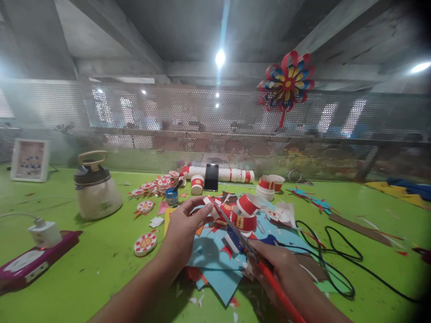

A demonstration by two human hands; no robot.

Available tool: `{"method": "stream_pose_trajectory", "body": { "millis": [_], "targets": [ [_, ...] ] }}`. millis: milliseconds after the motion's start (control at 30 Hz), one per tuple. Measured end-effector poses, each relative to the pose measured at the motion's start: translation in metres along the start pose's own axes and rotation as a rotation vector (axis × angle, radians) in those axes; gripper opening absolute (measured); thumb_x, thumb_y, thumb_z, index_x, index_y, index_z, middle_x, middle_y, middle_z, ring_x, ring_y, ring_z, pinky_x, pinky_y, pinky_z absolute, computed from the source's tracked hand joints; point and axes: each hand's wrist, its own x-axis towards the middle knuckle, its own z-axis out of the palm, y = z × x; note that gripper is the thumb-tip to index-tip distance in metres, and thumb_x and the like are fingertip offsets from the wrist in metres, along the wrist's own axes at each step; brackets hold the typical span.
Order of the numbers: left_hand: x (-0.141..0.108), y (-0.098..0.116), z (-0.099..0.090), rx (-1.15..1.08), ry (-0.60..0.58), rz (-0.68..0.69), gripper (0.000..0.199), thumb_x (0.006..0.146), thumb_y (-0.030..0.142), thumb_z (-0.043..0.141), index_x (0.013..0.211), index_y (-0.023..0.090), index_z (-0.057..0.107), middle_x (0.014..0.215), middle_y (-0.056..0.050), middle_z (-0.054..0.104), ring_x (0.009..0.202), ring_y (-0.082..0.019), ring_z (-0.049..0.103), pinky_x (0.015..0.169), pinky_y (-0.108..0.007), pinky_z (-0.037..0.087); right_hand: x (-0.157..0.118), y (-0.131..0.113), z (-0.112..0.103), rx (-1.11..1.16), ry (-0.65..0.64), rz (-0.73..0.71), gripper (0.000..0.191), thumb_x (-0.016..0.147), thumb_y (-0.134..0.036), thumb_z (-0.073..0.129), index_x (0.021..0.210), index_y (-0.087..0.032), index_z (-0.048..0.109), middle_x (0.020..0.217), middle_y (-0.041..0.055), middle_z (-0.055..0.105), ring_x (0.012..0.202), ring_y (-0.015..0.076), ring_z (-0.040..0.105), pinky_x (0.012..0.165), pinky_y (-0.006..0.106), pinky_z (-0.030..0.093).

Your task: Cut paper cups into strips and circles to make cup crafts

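Note:
My left hand [183,229] pinches a small red and white paper piece [211,207] between thumb and fingers. In my right hand [278,264] are scissors [272,280] with red handles, their blades pointing up and left to the paper piece. Cut red and white paper cups [247,205] lie just beyond the blades, on light blue paper sheets [218,287] strewn with scraps. Behind the blades, partly hidden, is a blue tool [269,240] with a black cable [303,246].
A large jug [97,193], a purple power strip [37,260] and round paper pieces [145,244] stand or lie on the left. A blue jar [171,196], a phone [212,177] and stacked cups [266,186] are farther back. Looped cable lies at right.

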Motion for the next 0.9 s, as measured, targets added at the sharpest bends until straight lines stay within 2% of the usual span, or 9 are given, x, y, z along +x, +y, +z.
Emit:
{"method": "stream_pose_trajectory", "body": {
  "millis": [133,300,467,633,900],
  "targets": [
    [0.001,0.001,0.000,0.010,0.023,0.001,0.034,0.064,0.029,0.081,0.091,0.015,0.067,0.086,-0.010,0.071,0.079,-0.021,0.067,0.079,-0.037,0.052,0.002,0.001,-0.001,0.029,-0.024,0.022,0.016,0.084,-0.023,0.051,0.074,-0.019,0.062,0.064,-0.0012,0.063,0.057,0.0159,0.054,0.054,0.022,0.039],
    [-0.001,0.001,0.001,0.033,-0.018,-0.011,0.037,0.065,0.029,0.080,0.096,0.016,0.066,0.090,-0.011,0.073,0.086,-0.024,0.068,0.084,-0.039,0.050,0.001,0.005,0.002,0.092,-0.004,0.040,0.015,0.083,-0.018,0.050,0.079,-0.021,0.065,0.068,-0.0021,0.065,0.061,0.0161,0.057,0.058,0.022,0.042],
    [-0.002,-0.002,0.003,0.008,-0.007,0.020,0.034,0.064,0.027,0.080,0.094,0.017,0.067,0.091,-0.010,0.074,0.086,-0.024,0.069,0.084,-0.039,0.051,-0.001,0.005,0.004,0.082,-0.003,0.027,0.018,0.087,-0.029,0.050,0.082,-0.020,0.064,0.066,-0.0016,0.060,0.059,0.0157,0.055,0.055,0.021,0.042],
    [-0.001,-0.003,0.003,0.013,0.010,0.029,0.034,0.063,0.027,0.081,0.092,0.017,0.067,0.090,-0.010,0.073,0.086,-0.023,0.068,0.083,-0.038,0.052,-0.001,0.004,0.009,0.064,0.088,0.016,0.017,0.084,-0.025,0.049,0.078,-0.019,0.064,0.065,-0.0007,0.061,0.059,0.0168,0.056,0.055,0.022,0.043],
    [0.000,0.002,0.001,-0.092,-0.035,-0.027,0.026,0.070,0.031,0.077,0.087,0.016,0.065,0.085,-0.009,0.071,0.074,-0.022,0.068,0.069,-0.037,0.055,0.001,0.000,0.001,0.005,0.021,-0.019,0.019,0.084,-0.023,0.049,0.082,-0.019,0.068,0.070,0.0003,0.067,0.061,0.0169,0.058,0.058,0.023,0.043]
  ]
}}
